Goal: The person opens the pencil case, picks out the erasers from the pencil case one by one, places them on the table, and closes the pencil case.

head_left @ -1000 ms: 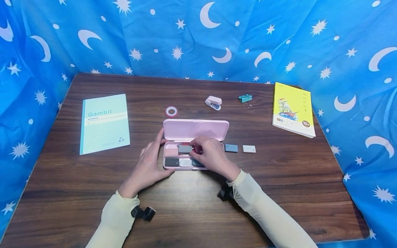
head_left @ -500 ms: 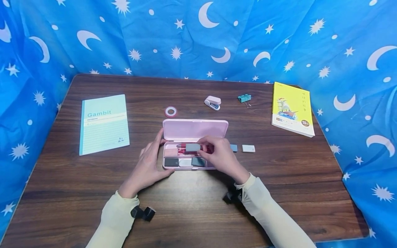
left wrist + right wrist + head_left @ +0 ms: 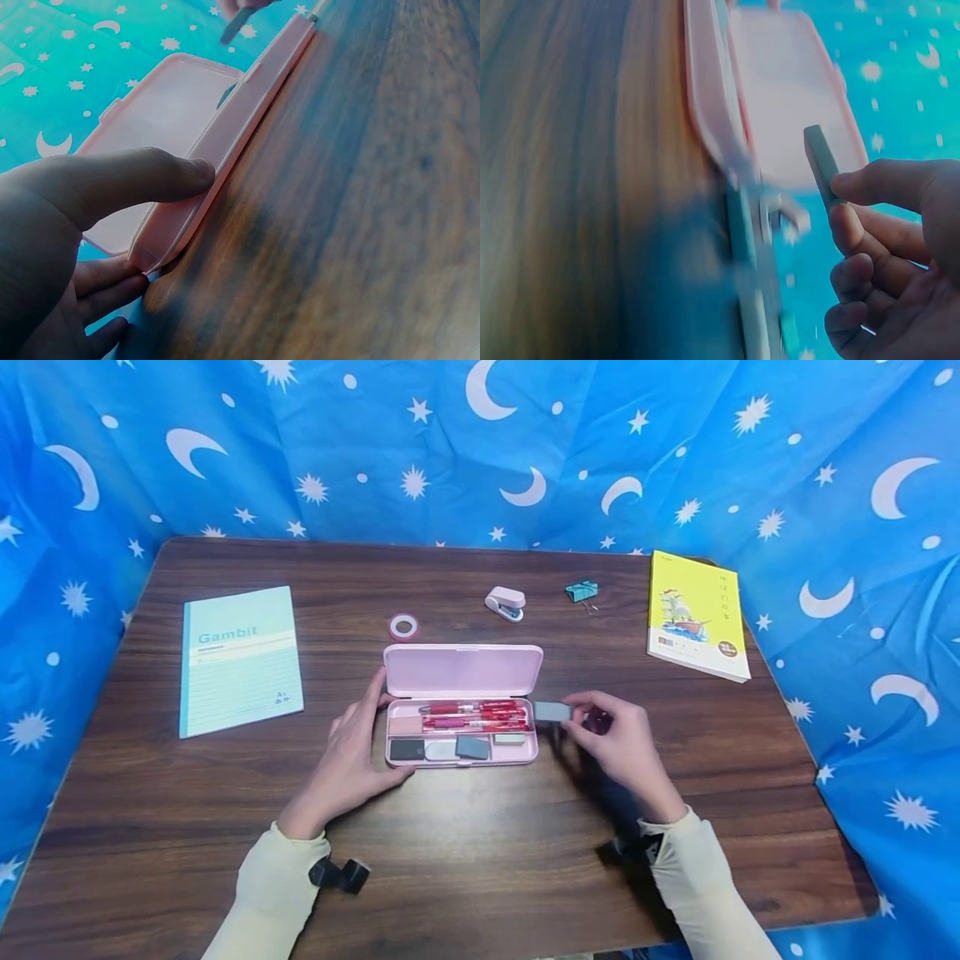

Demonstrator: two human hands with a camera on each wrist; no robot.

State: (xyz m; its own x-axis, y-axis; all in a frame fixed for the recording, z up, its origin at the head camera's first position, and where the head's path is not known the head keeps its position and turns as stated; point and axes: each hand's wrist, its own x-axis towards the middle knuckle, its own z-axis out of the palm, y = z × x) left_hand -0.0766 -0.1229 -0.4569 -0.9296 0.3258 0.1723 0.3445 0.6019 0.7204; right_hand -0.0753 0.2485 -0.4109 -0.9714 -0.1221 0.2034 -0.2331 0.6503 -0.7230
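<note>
An open pink pencil case (image 3: pixel 463 670) stands at mid-table, its lid tipped back. My left hand (image 3: pixel 343 770) grips its left end, thumb (image 3: pixel 169 176) on the front wall and fingers round the end. Between thumb and fingertips, my right hand (image 3: pixel 626 747) pinches a grey eraser (image 3: pixel 552 711) just past the case's right end, raised over the table. Red pens (image 3: pixel 480 718) fill the back compartment beside a pink eraser (image 3: pixel 405 726). Along the front lie a black eraser (image 3: pixel 407 749), a white one (image 3: pixel 440 750), a tilted grey-blue one (image 3: pixel 472 747) and a small pale one (image 3: pixel 510 739).
Right of the case, a blue block (image 3: pixel 740 217) and a white block (image 3: pixel 754 322) lie on the table. Behind are a tape roll (image 3: pixel 403 626), a stapler (image 3: pixel 506 603) and a teal binder clip (image 3: pixel 582 592). A notebook (image 3: pixel 242 668) lies left, a yellow book (image 3: pixel 696 614) right.
My right hand has lifted the grey eraser from above the pens and carried it right, out past the case's end, uncovering the red pens. The left hand stays on the case.
</note>
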